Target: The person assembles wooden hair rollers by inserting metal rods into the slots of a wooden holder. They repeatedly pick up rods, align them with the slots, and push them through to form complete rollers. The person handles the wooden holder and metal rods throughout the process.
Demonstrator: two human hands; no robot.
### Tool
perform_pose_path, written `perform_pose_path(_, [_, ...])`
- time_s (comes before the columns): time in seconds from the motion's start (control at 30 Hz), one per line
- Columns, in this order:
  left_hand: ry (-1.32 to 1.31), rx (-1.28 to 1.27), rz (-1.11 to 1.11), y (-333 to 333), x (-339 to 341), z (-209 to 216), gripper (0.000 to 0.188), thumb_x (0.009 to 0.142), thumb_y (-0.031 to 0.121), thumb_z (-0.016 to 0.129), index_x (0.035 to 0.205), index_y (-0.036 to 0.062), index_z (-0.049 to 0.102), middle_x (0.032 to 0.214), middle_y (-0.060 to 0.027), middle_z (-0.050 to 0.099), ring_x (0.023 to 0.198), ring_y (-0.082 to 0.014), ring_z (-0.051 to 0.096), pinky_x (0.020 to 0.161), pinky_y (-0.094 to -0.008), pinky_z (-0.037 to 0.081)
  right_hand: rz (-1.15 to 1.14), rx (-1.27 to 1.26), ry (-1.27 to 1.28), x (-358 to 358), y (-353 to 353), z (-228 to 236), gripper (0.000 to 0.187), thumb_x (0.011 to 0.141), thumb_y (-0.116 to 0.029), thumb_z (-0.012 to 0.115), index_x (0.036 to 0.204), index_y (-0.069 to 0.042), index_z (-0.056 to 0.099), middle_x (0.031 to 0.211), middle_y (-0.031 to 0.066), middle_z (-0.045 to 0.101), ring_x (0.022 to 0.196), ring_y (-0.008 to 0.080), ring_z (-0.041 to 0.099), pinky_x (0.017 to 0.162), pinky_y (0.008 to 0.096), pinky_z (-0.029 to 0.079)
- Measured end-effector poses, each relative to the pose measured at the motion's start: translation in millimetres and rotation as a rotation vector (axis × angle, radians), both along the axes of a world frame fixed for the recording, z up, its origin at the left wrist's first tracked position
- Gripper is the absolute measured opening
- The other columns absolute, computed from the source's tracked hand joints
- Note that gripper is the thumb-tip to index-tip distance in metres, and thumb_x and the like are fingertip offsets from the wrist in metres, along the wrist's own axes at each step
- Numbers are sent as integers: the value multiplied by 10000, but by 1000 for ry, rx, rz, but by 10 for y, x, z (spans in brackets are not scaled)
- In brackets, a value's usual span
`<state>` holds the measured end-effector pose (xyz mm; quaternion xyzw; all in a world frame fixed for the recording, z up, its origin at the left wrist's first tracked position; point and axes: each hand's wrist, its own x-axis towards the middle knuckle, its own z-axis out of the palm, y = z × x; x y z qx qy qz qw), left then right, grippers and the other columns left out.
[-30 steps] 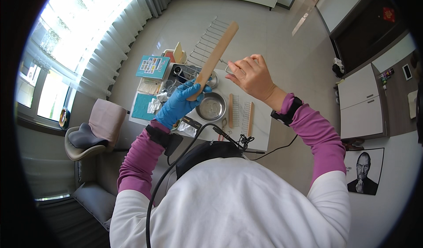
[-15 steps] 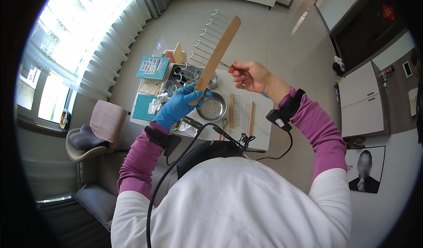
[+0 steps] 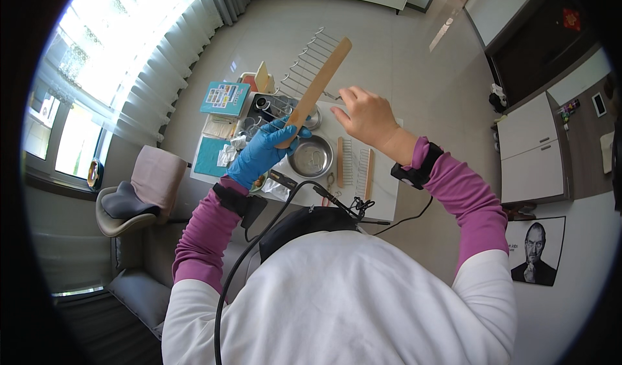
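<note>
My left hand, in a blue glove, is closed around the lower end of a long flat wooden hook rack. It is tilted up and away over the table, and a row of metal hooks with curled ends sticks out from its left side. My bare right hand is just right of the wood, back upward, fingers bent. A thin metal rod runs from its fingertips to the board; the rest is hidden by the hand, so its kind is unclear. Below, a round steel bowl stands on the table.
Two more wooden hook racks lie right of the bowl on the white table. Teal books, crumpled tissue and jars crowd its left side. A black cable crosses my front. A chair stands at left.
My right hand has rolled over, from palm and bent fingers showing to its back showing. The wooden rack has tipped down a little, and its hooks have swung slightly right at the far end.
</note>
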<state>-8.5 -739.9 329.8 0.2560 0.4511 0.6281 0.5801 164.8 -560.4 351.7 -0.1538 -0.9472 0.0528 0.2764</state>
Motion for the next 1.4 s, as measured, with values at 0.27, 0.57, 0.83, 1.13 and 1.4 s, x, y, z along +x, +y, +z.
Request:
perform_pose_path(0.27, [33,-52,-35,-19,-3,20,396,910,187,593,1241,-12,507,1038,-68,621,922,-122,607,784,-220,494,-40,-29,-14,-38,45,-122,196,857,-209,612,919,-23,619,727,62,614,609,209,628,530,323,509])
perform_pose_path(0.57, [33,-32,-74,-105,-61,-81,383,916,207,595,1241,16,525,1039,-72,642,885,-115,595,732,-212,466,204,-2031,-61,47,258,21,330,872,-340,652,957,-21,645,844,57,669,691,127,643,624,249,528])
perform_pose_path(0.83, [-23,32,-19,-43,-80,-55,388,912,203,596,1250,30,516,1031,-49,639,879,-88,592,689,-190,451,118,-372,93,-7,143,23,328,862,-356,646,942,-38,629,880,87,663,726,204,643,656,301,512])
perform_pose_path(1.13, [32,12,-42,-55,-64,-104,417,905,182,600,1251,-29,501,1032,-63,627,866,-98,587,738,-202,474,186,-368,228,-103,5,-199,180,890,-184,589,945,-13,598,806,119,613,675,291,607,613,376,492])
perform_pose_path(1.4, [27,3,-28,-30,-10,-39,415,901,178,602,1250,-25,503,1038,-58,623,849,-84,573,724,-201,472,60,16,181,-89,-33,-172,113,897,-129,547,938,-24,557,784,113,575,651,280,608,555,357,499])
